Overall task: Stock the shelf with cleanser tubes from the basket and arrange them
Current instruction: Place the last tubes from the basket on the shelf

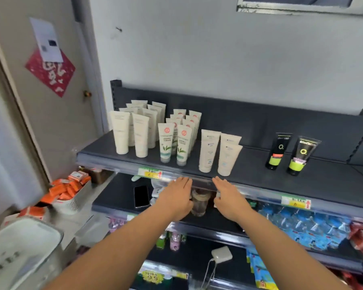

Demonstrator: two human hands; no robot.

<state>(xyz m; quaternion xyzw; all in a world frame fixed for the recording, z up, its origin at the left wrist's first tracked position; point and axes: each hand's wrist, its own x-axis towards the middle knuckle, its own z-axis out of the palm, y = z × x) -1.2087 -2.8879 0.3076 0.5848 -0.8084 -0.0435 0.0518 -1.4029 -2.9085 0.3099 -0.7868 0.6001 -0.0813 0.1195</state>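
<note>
Head view, left hand and right hand flat, empty, just below shelf tubes.

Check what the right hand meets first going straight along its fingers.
Likely the top shelf's front edge, just ahead of the right hand; clearing that, the white tube with blue print behind it. Depth is unclear.

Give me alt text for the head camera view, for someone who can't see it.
The left hand and right hand, both open and empty, reach toward the front edge of a dark shelf. On it stand cream tubes, leaf-print tubes, white tubes and two black tubes. A white basket sits lower left.
</note>
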